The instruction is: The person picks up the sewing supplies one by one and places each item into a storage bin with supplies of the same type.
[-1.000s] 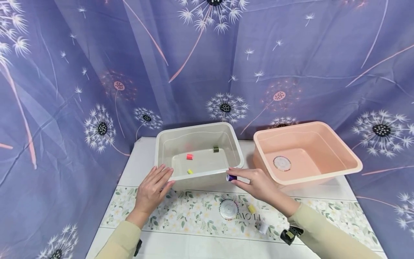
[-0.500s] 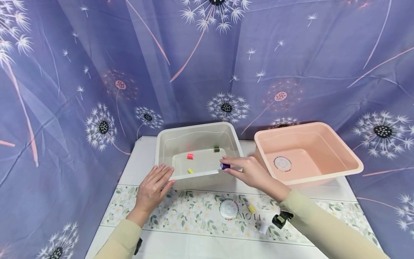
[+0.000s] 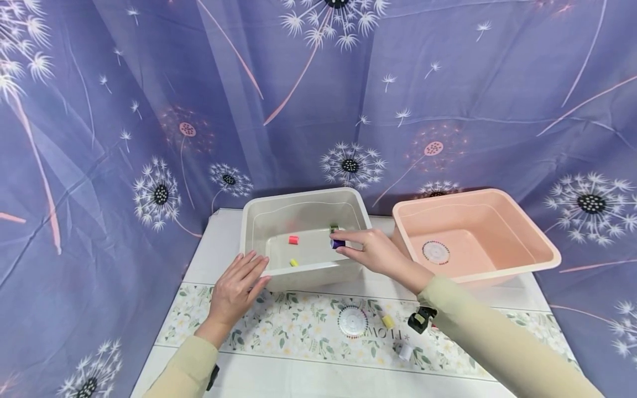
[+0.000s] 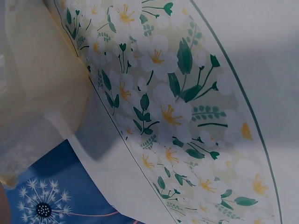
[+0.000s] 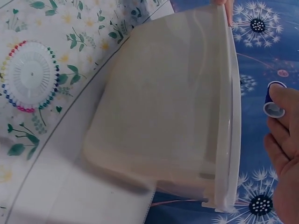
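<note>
My right hand (image 3: 370,249) pinches a dark purple spool of thread (image 3: 338,244) over the grey basin (image 3: 259,213); in the right wrist view the spool (image 5: 274,100) sits between thumb and fingers, beyond the basin's rim. With straight fingers, my left hand (image 3: 238,284) rests on the near left part of that rim. Inside the basin lie a red spool (image 3: 293,240), a yellow spool (image 3: 294,262) and a dark green spool (image 3: 334,228), which the right fingers partly cover.
A pink basin (image 3: 530,251) on the right contains a pin wheel (image 3: 436,252). In front, another pin wheel (image 3: 353,321), a yellow spool (image 3: 387,321) and a white spool (image 3: 405,352) lie on the flowered cloth (image 3: 298,331). A patterned curtain (image 3: 298,138) hangs behind.
My right hand has carried the purple spool left and away from me, from outside the near rim to over the grey basin. The left hand stays on the rim.
</note>
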`<control>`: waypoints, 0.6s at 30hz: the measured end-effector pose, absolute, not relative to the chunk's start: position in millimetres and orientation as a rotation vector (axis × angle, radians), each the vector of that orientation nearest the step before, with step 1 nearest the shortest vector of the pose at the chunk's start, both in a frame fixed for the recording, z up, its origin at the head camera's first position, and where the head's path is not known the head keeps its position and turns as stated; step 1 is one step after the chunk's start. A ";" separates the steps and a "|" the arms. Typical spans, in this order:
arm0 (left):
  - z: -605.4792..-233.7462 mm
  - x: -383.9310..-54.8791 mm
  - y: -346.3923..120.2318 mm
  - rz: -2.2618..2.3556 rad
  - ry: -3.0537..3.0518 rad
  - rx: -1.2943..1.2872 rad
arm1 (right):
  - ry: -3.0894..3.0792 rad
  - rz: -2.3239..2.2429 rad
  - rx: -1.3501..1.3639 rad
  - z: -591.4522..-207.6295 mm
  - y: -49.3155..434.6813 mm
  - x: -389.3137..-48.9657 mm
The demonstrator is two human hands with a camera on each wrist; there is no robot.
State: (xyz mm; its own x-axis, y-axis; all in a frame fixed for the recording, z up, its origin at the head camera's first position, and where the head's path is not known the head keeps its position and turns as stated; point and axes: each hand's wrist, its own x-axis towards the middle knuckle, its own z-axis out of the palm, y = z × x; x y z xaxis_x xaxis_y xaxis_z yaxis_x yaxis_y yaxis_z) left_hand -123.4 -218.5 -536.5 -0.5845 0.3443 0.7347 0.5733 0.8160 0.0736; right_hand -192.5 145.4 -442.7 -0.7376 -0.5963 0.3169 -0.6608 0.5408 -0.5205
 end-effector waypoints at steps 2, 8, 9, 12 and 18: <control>-536.7 -123.8 -218.7 -0.391 -2.243 -0.672 | -2.677 0.980 1.097 -441.0 142.3 -196.9; -535.7 -124.5 -218.1 -0.399 -2.204 -0.692 | -2.641 1.010 1.180 -436.1 131.8 -212.1; -535.7 -124.6 -218.1 -0.397 -2.198 -0.696 | -2.635 1.004 1.191 -435.4 129.9 -214.7; -536.2 -124.6 -218.4 -0.394 -2.200 -0.695 | -2.627 0.992 1.212 -433.5 125.3 -221.8; -537.6 -125.4 -219.2 -0.386 -2.208 -0.688 | -2.622 0.957 1.228 -429.7 116.2 -235.0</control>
State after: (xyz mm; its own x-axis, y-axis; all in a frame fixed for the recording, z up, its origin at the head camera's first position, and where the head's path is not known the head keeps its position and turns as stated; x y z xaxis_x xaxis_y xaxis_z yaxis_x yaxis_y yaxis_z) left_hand -125.4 -219.2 -537.6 -0.5525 0.3518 0.7557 0.5872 0.8077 0.0533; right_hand -235.0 116.2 -429.7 -0.6721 -0.6619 0.3318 -0.7200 0.4797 -0.5015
